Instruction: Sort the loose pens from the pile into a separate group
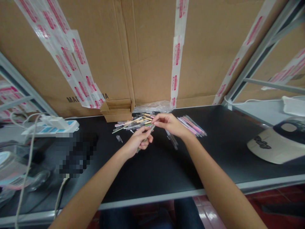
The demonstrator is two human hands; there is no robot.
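Both hands meet mid-frame over the table [166, 165]. The left hand [139, 140] grasps a pen [145, 137]; the right hand [170, 123] pinches its top, the pile [135, 122] just behind.

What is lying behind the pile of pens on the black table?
Behind the pile of pens lie a crumpled clear plastic bag and a small cardboard box, backed by large taped cartons. The box's contents cannot be seen.
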